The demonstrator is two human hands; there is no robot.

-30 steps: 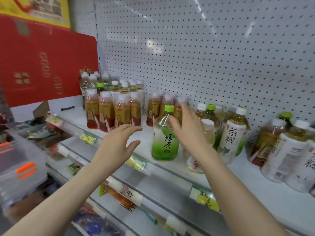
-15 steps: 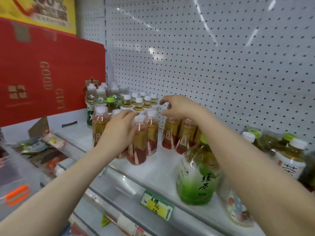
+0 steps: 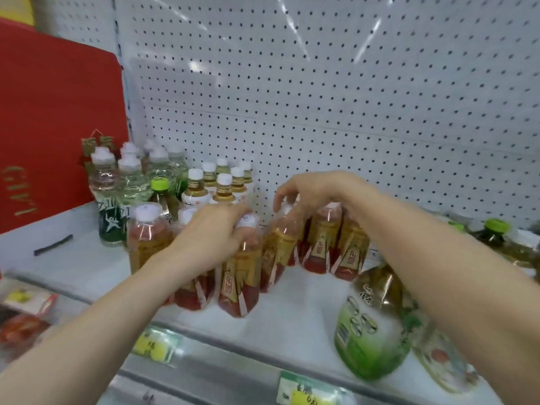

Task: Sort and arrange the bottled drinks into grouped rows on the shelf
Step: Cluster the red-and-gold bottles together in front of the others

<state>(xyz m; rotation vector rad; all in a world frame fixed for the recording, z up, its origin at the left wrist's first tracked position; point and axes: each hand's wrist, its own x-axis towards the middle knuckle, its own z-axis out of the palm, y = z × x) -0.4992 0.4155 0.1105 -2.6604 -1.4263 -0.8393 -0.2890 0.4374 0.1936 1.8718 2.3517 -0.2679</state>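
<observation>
- Tea bottles of clear plastic point(image 3: 324, 244), with round white caps and shiny red-and-gold labels, stand packed close together in the middle of the flat white shelf point(image 3: 292, 305).
- The left hand point(image 3: 210, 238) lies over the tops of the ones in front. Its fingers point(image 3: 229, 214) curl round the white cap of the front bottle point(image 3: 242, 276) and grip it.
- The right hand point(image 3: 312, 191) hangs over the group like a claw. Its bent fingers point(image 3: 285, 190) pinch the top of the leaning bottle point(image 3: 276, 252), which stands just beside the front bottle. Its top tips a little to the right. This part is blurry.
- Tall clear bottles point(image 3: 128, 176) with bumpy sides and white caps stand at the back left. One of them wears a dark green label point(image 3: 112, 223).
- Small round bottles point(image 3: 225, 185) with white caps and golden drink inside stand right next to them.
- One bottle there has a lime green cap point(image 3: 160, 185).
- A fat green bottle point(image 3: 371, 334) of soft-looking plastic stands at the front right, partly under the right arm.
- The back wall point(image 3: 321, 83) is smooth and white, full of tiny round holes in neat rows.
- A flat red board point(image 3: 58, 127) stands at the left.
- Yellow paper price tags point(image 3: 155, 346) stick to the shelf's grey front edge.
</observation>
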